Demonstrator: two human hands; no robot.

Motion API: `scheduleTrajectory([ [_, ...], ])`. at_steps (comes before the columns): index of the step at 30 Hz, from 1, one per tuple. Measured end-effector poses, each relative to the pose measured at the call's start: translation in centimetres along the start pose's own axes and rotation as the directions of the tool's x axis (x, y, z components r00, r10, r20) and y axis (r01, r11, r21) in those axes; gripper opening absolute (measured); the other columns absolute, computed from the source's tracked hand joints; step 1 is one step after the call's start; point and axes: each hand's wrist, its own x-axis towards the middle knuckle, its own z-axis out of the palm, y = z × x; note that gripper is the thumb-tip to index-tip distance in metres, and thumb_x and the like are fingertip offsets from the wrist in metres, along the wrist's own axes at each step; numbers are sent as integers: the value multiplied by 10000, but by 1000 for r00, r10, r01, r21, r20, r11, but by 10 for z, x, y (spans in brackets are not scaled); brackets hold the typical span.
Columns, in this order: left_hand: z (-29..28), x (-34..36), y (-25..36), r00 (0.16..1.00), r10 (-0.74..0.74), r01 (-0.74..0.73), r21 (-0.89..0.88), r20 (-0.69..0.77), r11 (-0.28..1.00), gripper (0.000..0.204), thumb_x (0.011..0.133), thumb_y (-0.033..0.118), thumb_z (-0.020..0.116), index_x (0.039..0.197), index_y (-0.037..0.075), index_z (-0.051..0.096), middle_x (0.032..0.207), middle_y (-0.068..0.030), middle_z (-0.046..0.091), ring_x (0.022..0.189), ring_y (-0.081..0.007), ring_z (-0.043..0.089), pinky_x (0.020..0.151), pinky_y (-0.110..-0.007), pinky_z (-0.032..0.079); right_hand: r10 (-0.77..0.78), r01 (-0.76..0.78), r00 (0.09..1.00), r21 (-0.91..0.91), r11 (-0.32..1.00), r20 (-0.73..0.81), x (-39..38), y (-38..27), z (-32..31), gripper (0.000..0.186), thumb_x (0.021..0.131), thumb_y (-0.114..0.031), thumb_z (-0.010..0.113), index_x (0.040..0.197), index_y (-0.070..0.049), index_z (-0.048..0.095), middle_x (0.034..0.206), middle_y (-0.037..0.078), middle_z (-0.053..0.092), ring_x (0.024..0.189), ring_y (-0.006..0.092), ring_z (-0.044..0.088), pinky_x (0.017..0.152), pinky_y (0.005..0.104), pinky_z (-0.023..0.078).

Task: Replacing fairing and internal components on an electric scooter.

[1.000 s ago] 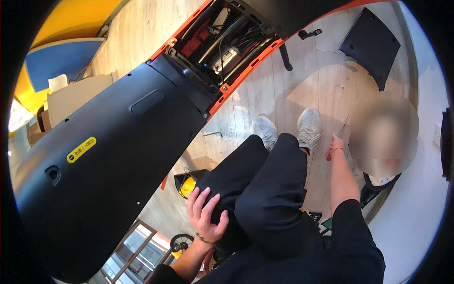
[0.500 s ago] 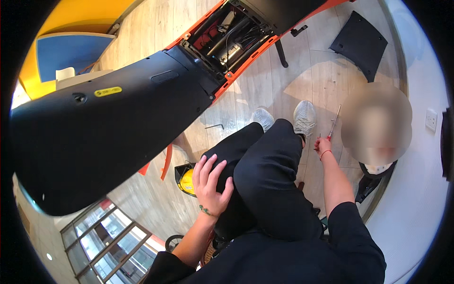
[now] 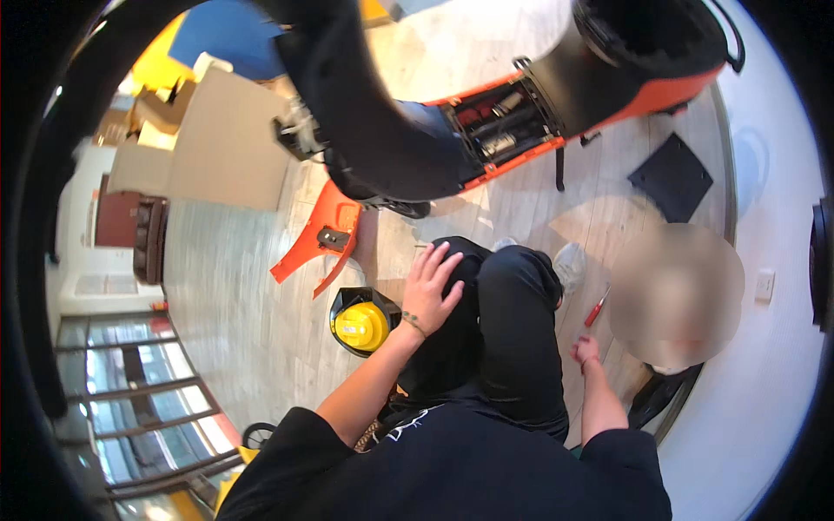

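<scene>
Left hand point(image 3: 432, 291) rests fingers apart on one knee; right hand point(image 3: 585, 350), fingers unclear, near one red screwdriver point(image 3: 596, 306).

Head-worn fisheye, steeply downward, close

**Tight floor around the seated person**

The left hand point(image 3: 432, 291) lies flat on the left knee point(image 3: 460, 260), fingers spread; the right hand point(image 3: 587, 350) is down at the floor point(image 3: 234, 286), just beside a red screwdriver point(image 3: 596, 306). Ahead, the scooter body point(image 3: 417, 130) with its open compartment point(image 3: 499, 126) blocks the way. Left of the knee, a yellow part point(image 3: 362, 324) and an orange panel point(image 3: 317, 243) crowd the boards. A black cover point(image 3: 671, 176) lies far right. The left stretch of floor is open.
</scene>
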Motion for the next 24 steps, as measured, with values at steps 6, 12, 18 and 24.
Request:
scheduleTrajectory([
  [6,-3,-51,0,988,-125,127,10,-86,992,646,778,317,633,1324,110,357,1342,-188,332,1219,-363,337,1016,-419,292,-204,185,979,-334,924,-24,-34,46,-30,250,835,-96,463,1057,-52,571,886,107,605,654,214,598,552,316,489],
  [12,2,-67,-4,895,-408,401,-77,-180,913,758,714,432,677,1289,56,356,1157,-189,435,1086,-351,432,950,-415,350,-297,305,952,-337,890,77,-33,58,-48,260,798,-103,512,1027,-46,620,870,111,624,738,234,608,634,329,490],
  [18,5,-54,-2,872,-462,405,-293,-162,866,644,698,382,713,1161,33,433,1062,-180,497,995,-328,505,843,-381,425,-262,261,964,-43,964,-36,-27,33,-37,262,786,-105,523,1018,-41,628,861,112,631,762,241,608,660,332,486],
  [24,-15,-127,10,912,-390,409,-321,124,854,291,817,180,609,1046,27,516,933,-194,586,879,-335,585,751,-355,454,-330,345,929,75,936,-167,-10,65,-39,265,774,-107,535,1008,-36,635,853,114,637,787,247,609,686,336,483],
])
